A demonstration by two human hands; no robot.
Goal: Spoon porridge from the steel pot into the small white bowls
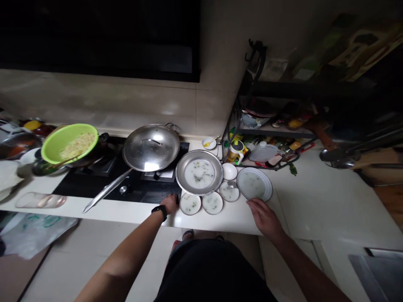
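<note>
White counter is bearing a ribbed plate; right hand is opening loosely beside it, left hand is resting near a small bowl, grip unclear.

Three small bowls, one metal dish and one ribbed plate are holding cloudy liquid. One small white bowl is standing beside them. One lidded pan, one green basin and one rack are also showing.
</note>
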